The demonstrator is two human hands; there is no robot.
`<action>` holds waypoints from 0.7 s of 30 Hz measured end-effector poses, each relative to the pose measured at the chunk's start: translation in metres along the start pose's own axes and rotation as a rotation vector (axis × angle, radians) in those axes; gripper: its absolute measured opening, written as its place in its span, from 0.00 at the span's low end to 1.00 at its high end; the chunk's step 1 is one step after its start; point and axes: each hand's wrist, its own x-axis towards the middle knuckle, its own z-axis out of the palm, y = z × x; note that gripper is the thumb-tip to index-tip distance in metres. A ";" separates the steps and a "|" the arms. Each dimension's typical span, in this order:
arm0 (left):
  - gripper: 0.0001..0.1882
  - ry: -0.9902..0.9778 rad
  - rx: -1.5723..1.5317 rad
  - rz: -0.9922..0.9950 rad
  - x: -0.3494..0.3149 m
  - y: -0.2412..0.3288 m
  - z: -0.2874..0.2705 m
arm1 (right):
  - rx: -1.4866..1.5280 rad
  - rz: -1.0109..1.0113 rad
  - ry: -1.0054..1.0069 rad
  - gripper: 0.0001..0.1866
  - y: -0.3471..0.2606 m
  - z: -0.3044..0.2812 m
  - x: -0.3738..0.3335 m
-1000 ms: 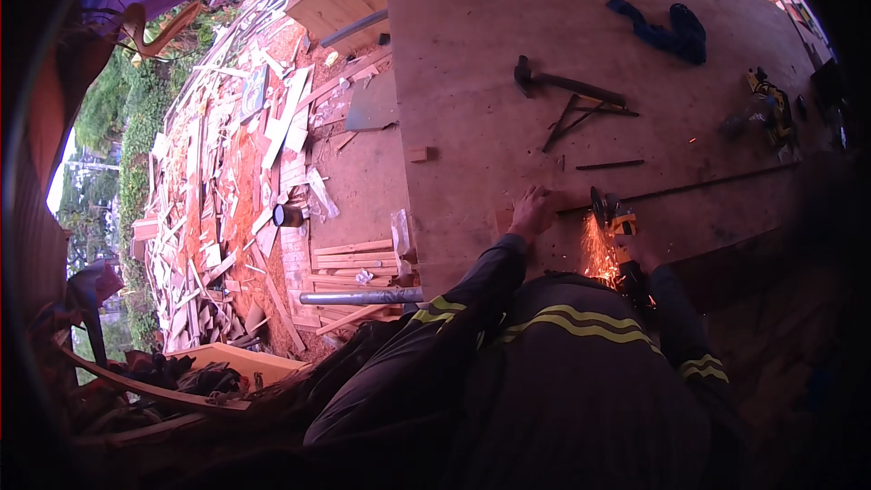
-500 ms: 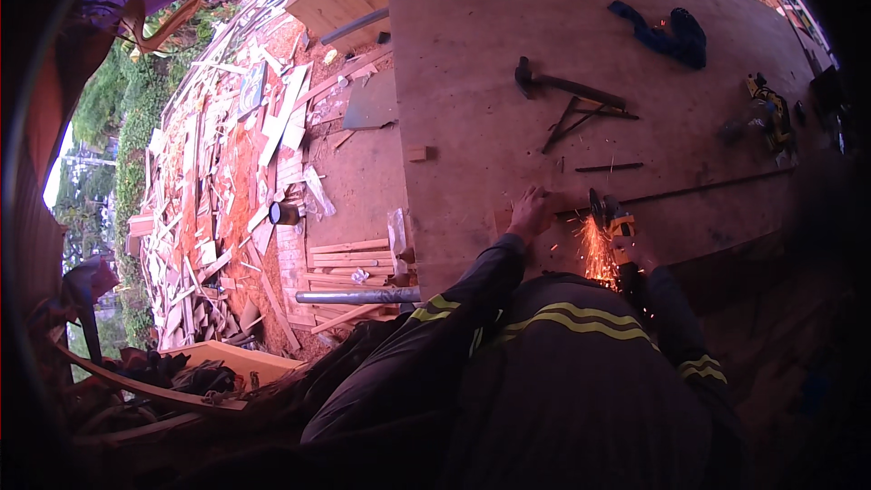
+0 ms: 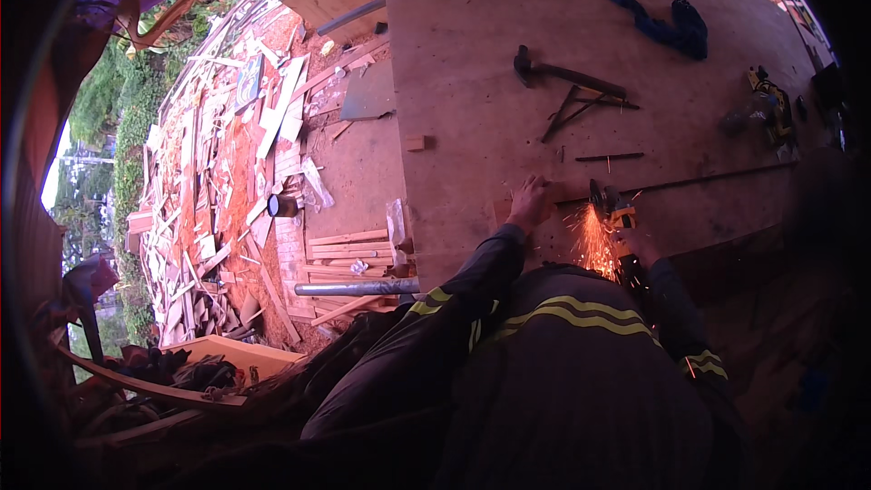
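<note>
Sparks fly from the disc of a yellow and black angle grinder [image 3: 621, 217], which touches a long, thin dark metal bar [image 3: 717, 182] lying across the wooden tabletop [image 3: 472, 118]. My right hand [image 3: 641, 243] is wrapped round the grinder's body, below the disc. To the left of the sparks, my left hand [image 3: 530, 203] is closed at the bar's left end, its fingers partly hidden. A short dark metal piece [image 3: 610, 157] lies just beyond the bar. Farther up are a hammer [image 3: 572, 74] and a dark angled metal frame [image 3: 573, 113], which lies against its handle.
A dark blue cloth [image 3: 671, 32] lies at the far right, above a yellow and black power tool [image 3: 771, 107]. A small wood block [image 3: 416, 142] sits by the table's left edge. Left of the table are wood scraps, a metal pipe [image 3: 358, 288] and a dark cup [image 3: 283, 207].
The view has shifted slightly. The spray of sparks is wider, with stray sparks over the table and by my right sleeve. Both hands stay at the bar and grinder.
</note>
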 end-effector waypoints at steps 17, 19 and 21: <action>0.23 -0.016 0.029 0.013 0.001 0.002 -0.003 | 0.075 0.034 0.066 0.14 -0.007 0.005 -0.003; 0.24 0.000 0.052 0.019 0.001 -0.002 0.001 | 0.036 0.032 0.035 0.14 -0.011 0.003 -0.002; 0.24 0.013 0.074 0.020 -0.001 -0.004 0.003 | -0.005 0.035 0.000 0.14 -0.022 0.002 -0.009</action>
